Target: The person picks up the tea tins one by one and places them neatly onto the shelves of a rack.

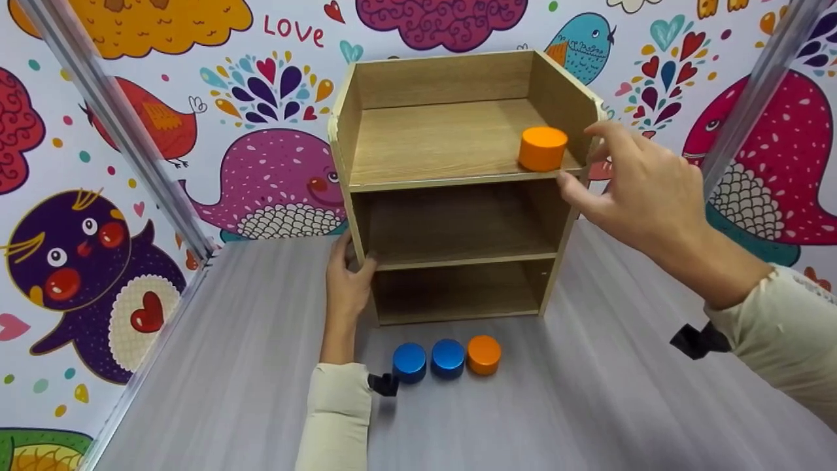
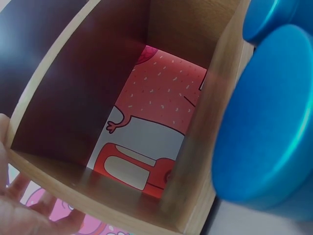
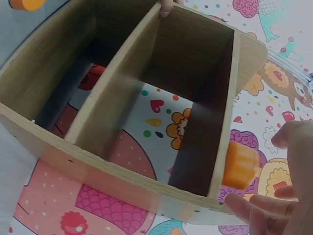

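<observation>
Orange cylinder [image 1: 543, 149]: near the shelf's [image 1: 438, 140] front edge; my brushing it could knock it off.
Right grip [image 1: 654, 190]: released.
Left grip [image 1: 348, 284]: grasping the shelf's side.

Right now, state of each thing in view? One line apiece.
Shelf unit: upright, front open
Upper orange cylinder: upright on the top shelf, not gripped
Lower orange cylinder: upright on the table, untouched
Left blue cylinder: upright, untouched
Right blue cylinder: upright, untouched
Left hand: gripping the unit's left side
Right hand: fingers parted, holding nothing; contact with the unit unclear
</observation>
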Motion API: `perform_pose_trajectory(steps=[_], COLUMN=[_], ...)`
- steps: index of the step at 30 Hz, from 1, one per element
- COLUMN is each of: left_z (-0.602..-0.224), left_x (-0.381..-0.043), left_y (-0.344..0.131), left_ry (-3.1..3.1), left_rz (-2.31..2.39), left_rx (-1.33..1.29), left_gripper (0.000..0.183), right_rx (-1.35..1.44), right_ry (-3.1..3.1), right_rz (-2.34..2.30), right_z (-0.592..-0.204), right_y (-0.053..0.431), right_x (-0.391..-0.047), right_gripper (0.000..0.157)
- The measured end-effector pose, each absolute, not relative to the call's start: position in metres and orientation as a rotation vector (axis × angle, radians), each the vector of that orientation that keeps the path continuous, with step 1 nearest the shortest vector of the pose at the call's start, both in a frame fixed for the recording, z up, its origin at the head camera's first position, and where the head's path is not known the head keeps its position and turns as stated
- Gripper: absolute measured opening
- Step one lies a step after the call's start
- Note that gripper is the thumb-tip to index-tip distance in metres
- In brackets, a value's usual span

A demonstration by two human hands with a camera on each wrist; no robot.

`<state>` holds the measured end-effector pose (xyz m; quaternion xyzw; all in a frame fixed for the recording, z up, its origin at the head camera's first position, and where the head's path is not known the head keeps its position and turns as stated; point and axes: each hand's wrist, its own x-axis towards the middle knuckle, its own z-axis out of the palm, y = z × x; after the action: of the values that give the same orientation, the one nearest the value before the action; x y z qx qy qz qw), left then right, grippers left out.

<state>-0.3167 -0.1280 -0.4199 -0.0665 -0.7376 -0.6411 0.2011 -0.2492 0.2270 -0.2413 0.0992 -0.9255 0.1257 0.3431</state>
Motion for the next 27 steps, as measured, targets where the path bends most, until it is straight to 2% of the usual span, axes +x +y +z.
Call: perform_pose_trajectory(steps=[12,21,27], left_z=[-0.418,-0.419,-0.419], left_x=[-0.315,-0.314,-0.316], left_y=[-0.128,-0.129,-0.129], left_ry=[-2.056,-2.034,-2.031], left_rz=[-1.826,-1.839,-1.833], left_rx=[-0.181,-0.197,-0.207], left_gripper=[0.062,0.060,0.061], right_rx=[0.346,0.479,0.529], right_ry=[-2.464,-2.457,-2.478], right_rz=[0.381,0.428,0.422], right_z=[-0.278,-0.325,-0.357], right_y=[0.233,0.230,0.229], right_x=[-0.245,-0.247,-0.247], right_gripper=[0.059,0.045,0.043])
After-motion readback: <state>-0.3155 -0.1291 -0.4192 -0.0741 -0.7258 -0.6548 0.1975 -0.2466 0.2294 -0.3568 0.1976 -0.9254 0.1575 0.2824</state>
